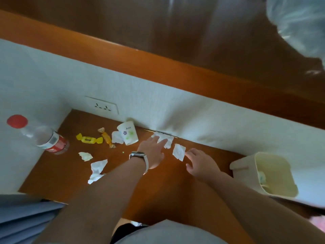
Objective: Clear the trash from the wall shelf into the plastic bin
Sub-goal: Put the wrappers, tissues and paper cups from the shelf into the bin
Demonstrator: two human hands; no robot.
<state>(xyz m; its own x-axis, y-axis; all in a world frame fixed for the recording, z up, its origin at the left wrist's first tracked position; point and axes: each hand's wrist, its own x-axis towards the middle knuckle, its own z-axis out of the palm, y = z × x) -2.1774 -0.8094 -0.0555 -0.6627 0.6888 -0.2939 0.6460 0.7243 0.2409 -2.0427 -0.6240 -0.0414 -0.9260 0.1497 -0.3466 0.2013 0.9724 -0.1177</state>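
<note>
On the brown wall shelf (133,187) lies scattered trash. My left hand (153,150), a watch on its wrist, stretches out with straight fingers touching a crumpled white tissue (167,140) by the wall. My right hand (200,162) is open, its fingertips just right of a second white paper scrap (179,151). A flowered paper cup (128,132) lies tipped over near the wall. Left of it are a yellow candy wrapper (89,138) and a gold one (106,137). More tissue pieces (97,170) lie near the front. The cream plastic bin (274,173) stands at the right end.
A plastic bottle with a red cap and red label (44,136) stands at the shelf's left corner. A wall socket (102,107) sits above the shelf. White walls close the back and left side. A clear plastic bag (299,23) hangs at the top right.
</note>
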